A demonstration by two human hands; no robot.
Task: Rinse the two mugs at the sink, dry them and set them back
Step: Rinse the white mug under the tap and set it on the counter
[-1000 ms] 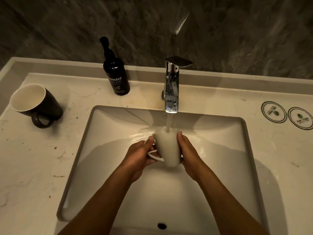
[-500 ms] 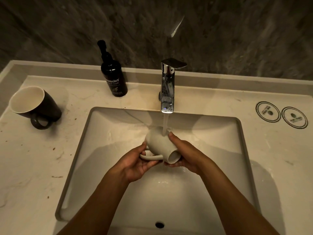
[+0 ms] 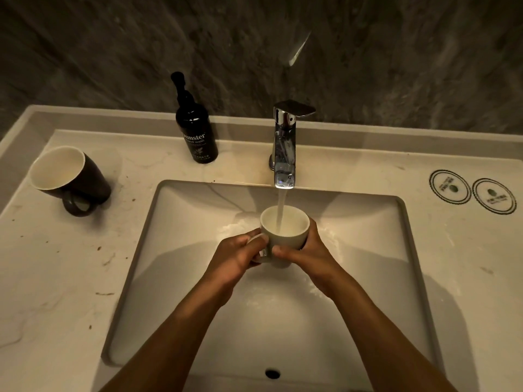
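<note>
Both hands' grip wraps white mug [image 3: 285, 236] under tap stream; water level unclear.

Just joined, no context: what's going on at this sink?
A person is rinsing a white mug under the running faucet. The left hand grips its handle, the right hand wraps the body, and water streams into the upright mug. A black mug waits on the counter left of the basin, beside a hand wash bottle.

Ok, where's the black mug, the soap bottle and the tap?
Black mug [image 3: 94, 181]: head view, on its dark outer side.
Hand wash bottle [image 3: 196, 131]: head view, on its body above the label.
Tap [image 3: 283, 154]: head view, on the shiny spout.
</note>
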